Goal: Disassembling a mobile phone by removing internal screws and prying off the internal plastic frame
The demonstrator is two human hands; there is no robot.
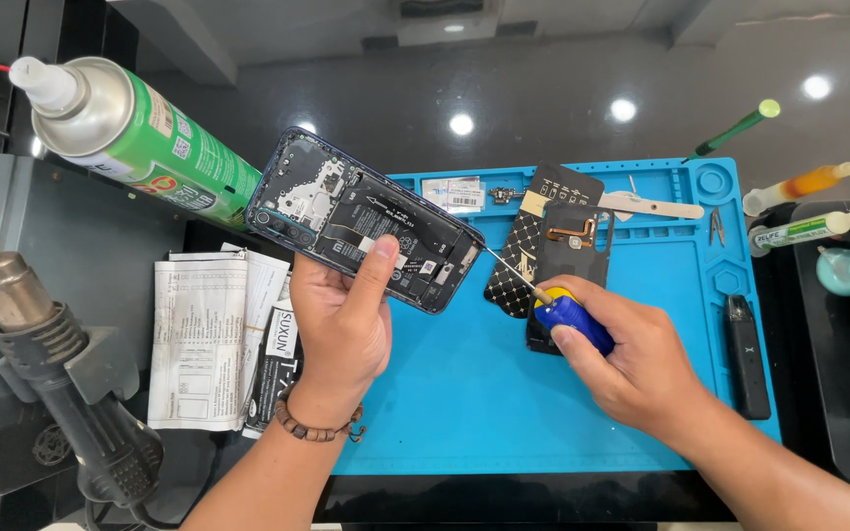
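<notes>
- Currently, the left hand (341, 320) holds an opened phone (366, 221); its grip is closed around the lower edge, thumb pressed on the exposed inner side, which faces up.
- The phone is lifted and tilted above the left end of the blue mat (464, 393), back cover removed, circuit board and black shielding visible.
- The right hand (632, 369) has its grip closed on a screwdriver (568, 313) with a blue and yellow handle; the thin shaft points up-left and its tip meets the right end of the phone.
- A black patterned cover (516, 265) and a black panel with a copper flex strip (577, 231) lie on the mat just behind the screwdriver.
- A green spray can (140, 133) lies left of the phone.
- A hot-air gun (41, 364) sits at far left, with folded papers (199, 334) beside it on the tabletop.
</notes>
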